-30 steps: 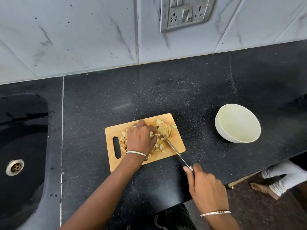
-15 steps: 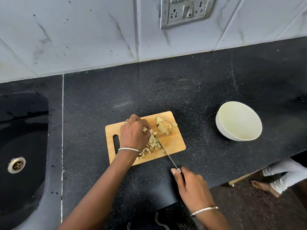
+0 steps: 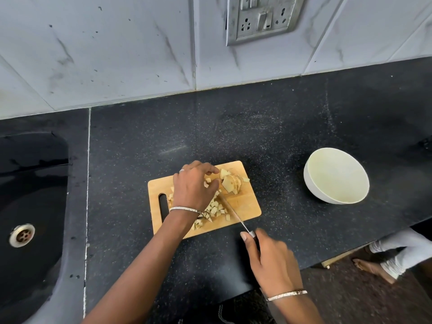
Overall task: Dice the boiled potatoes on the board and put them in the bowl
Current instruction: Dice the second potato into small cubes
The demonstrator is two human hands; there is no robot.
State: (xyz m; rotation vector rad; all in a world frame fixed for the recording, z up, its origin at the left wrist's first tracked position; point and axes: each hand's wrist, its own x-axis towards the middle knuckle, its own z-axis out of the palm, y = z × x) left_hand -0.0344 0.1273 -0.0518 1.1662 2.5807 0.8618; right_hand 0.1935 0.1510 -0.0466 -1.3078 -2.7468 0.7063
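A wooden cutting board [image 3: 245,204] lies on the black counter. Diced potato pieces [image 3: 214,210] are heaped on its middle, and a sliced potato chunk [image 3: 230,183] sits at its far right corner. My left hand [image 3: 194,185] hovers over the dice with its fingers reaching toward the sliced chunk; whether they touch it is unclear. My right hand [image 3: 271,260] grips the handle of a knife [image 3: 232,212], whose blade lies across the board beside the dice. A white bowl [image 3: 336,176] stands empty to the right of the board.
A black sink [image 3: 30,206] with a metal drain [image 3: 22,235] lies at the left. A tiled wall with a socket plate [image 3: 261,17] rises behind the counter. Another person's foot [image 3: 371,268] shows beyond the counter edge at the lower right.
My left hand has slid from the dice pile toward the sliced chunk at the far right. The knife blade drew back across the board and now lies beside the dice.
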